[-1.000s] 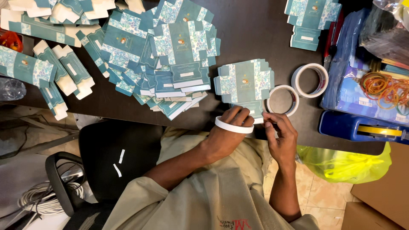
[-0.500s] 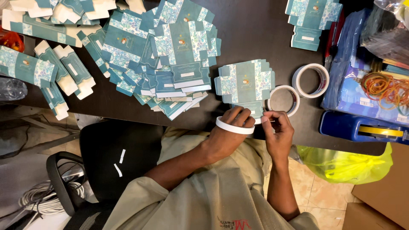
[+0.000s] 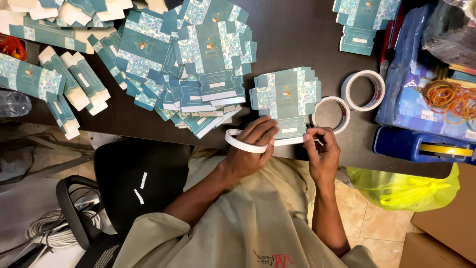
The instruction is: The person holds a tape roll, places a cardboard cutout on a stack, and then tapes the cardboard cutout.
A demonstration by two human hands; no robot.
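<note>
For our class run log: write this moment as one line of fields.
left hand: holds tape roll | right hand: pinches tape strip at flat box edge | nearby: two tape rolls, box pile, dark table

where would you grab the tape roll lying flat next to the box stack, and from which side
Take the white tape roll by its ring wall, one finger inside the open core and the thumb outside. It lies flat on the dark table, so come from above. Its near edge is probably best: that edge sits just beyond the right hand, while the flat box stack touches or overlaps the roll's left side.
</note>
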